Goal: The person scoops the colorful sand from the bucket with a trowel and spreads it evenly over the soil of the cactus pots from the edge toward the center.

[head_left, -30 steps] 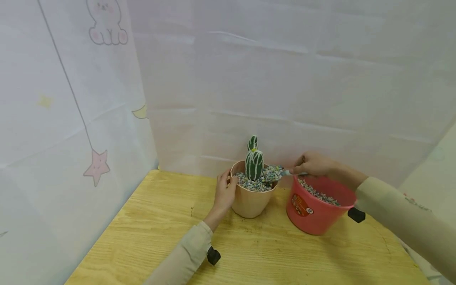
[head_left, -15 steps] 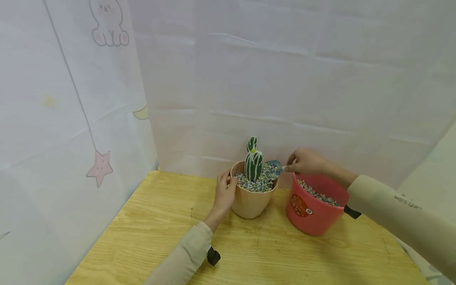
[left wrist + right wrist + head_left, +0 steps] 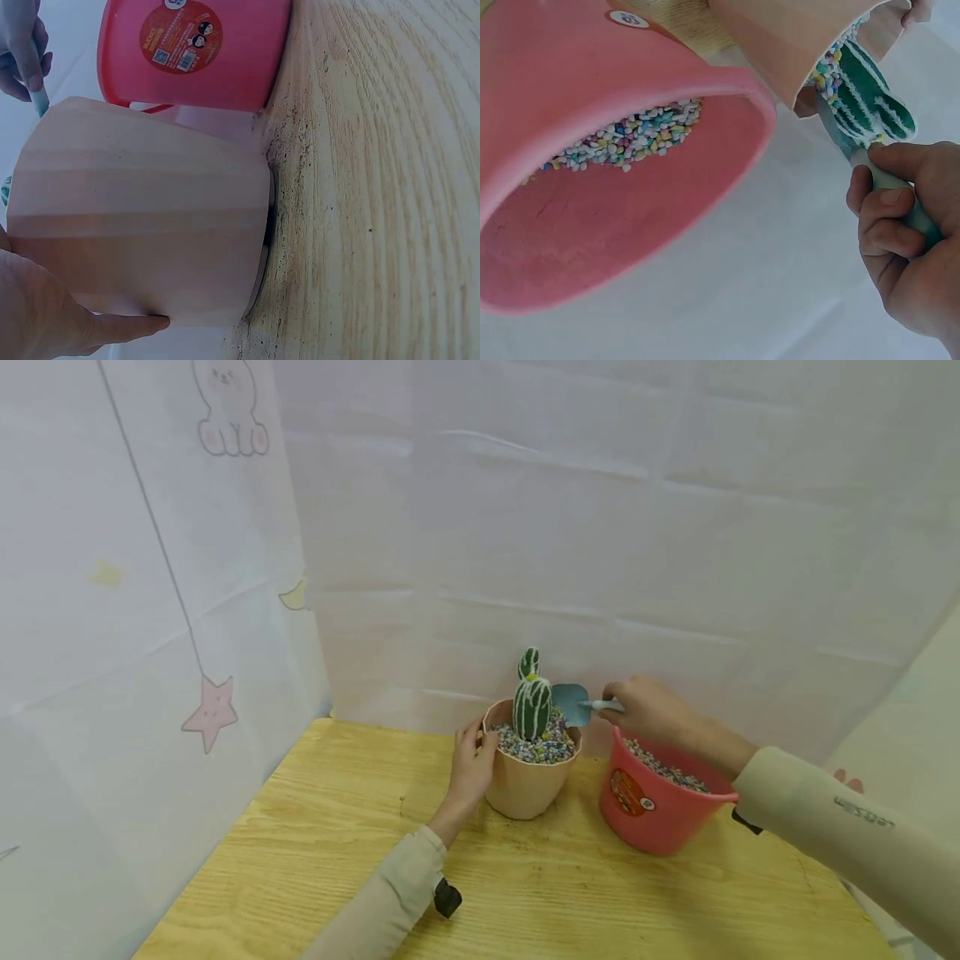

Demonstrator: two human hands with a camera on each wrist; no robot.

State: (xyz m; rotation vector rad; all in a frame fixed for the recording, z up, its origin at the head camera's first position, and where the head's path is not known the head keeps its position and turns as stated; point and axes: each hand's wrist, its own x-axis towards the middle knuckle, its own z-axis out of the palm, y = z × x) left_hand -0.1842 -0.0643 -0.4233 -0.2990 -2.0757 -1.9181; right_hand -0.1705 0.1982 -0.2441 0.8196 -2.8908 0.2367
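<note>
A beige flower pot [image 3: 525, 789] holds a knitted-looking green cactus [image 3: 532, 710] with white stripes, set in multicoloured pebbles [image 3: 536, 750]. My left hand [image 3: 472, 764] holds the pot at its left rim, one finger lying along the outer wall in the left wrist view. With curled fingers my right hand [image 3: 907, 225] grips the pale handle of a small trowel [image 3: 572, 703]. Its blue blade is tipped over the pot's right rim, beside the cactus, with no pebbles showing on it. Under the right forearm stands a pink bucket [image 3: 652, 818], part filled with pebbles [image 3: 637, 135].
Pot and bucket stand side by side on a yellow wooden table [image 3: 322, 827], with dark specks of dirt [image 3: 289, 150] near the pot's base. A white sheet [image 3: 480, 527] hangs close behind them. Another printed sheet [image 3: 150, 760] runs along the left side.
The trowel, heaped with pebbles a second ago, has been tilted and raised at the pot's right rim; its pebbles are off the blade. My left hand has stayed on the pot.
</note>
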